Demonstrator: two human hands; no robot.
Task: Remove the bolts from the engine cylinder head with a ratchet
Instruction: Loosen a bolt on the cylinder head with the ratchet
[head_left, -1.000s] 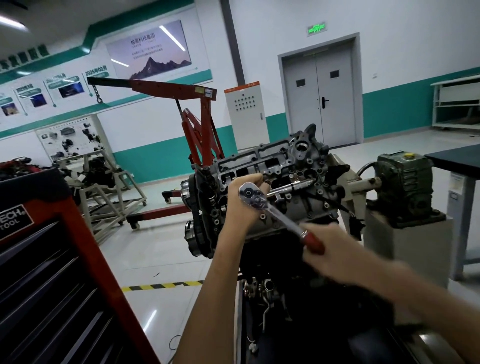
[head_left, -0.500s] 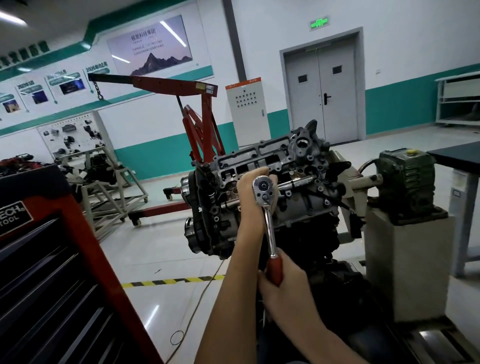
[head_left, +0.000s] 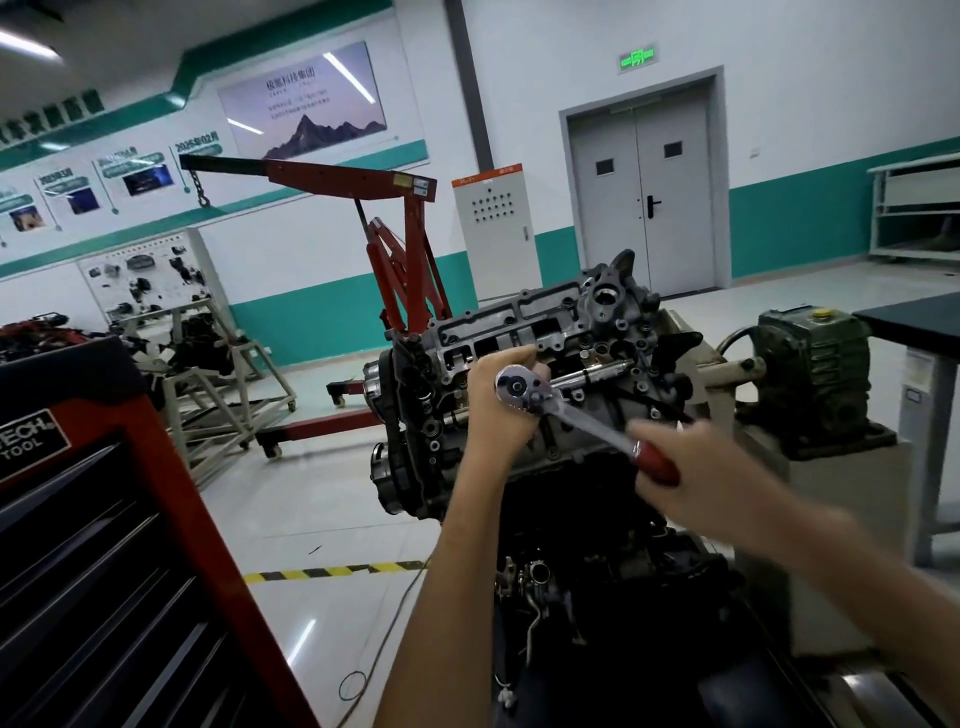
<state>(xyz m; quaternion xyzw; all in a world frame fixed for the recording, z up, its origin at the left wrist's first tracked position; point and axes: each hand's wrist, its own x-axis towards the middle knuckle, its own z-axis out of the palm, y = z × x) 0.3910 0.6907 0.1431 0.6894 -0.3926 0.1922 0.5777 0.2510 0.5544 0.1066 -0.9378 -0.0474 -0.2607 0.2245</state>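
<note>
Loosening step in hand: the chrome ratchet with red grip (head_left: 582, 422) stands off the front face of the grey cast-metal engine cylinder head (head_left: 519, 322) on a steel extension bar (head_left: 592, 374) that runs into the head; the bolt is hidden at the bar's far end. Left hand (head_left: 498, 415) curls its fingers behind the ratchet's round head, and right hand (head_left: 685, 483), blurred, wraps the red grip below-right of the cylinder head. Next move likely calls for swinging the handle with the socket kept square until the bolt spins free.

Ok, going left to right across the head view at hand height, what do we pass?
Red tool cabinet → left hand → ratchet → right hand → green gearbox → black table.
</note>
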